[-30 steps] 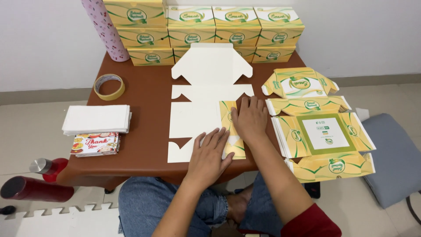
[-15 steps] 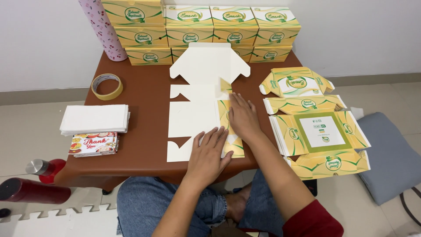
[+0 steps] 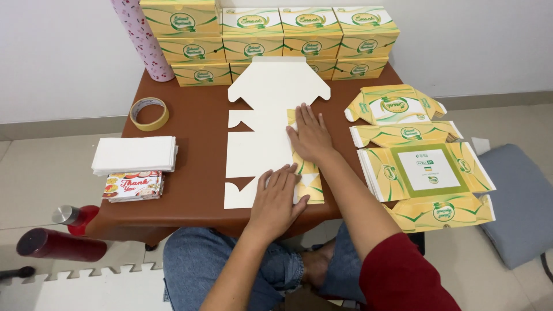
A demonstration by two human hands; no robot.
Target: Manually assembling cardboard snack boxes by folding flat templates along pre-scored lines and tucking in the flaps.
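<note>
Both hands flat, fingers spread, holding nothing: left hand (image 3: 278, 198) near the tabletop (image 3: 196, 132) front edge, right hand (image 3: 311, 133) mid-tabletop. Pressed on unfolded carton blank (image 3: 262, 144), its folded right flap partly hidden beneath palms.

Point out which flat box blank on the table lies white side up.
The box blank under both hands, at the table's middle: it shows plain white card, while the stacked blanks to its right lie printed yellow-green side up.
</note>
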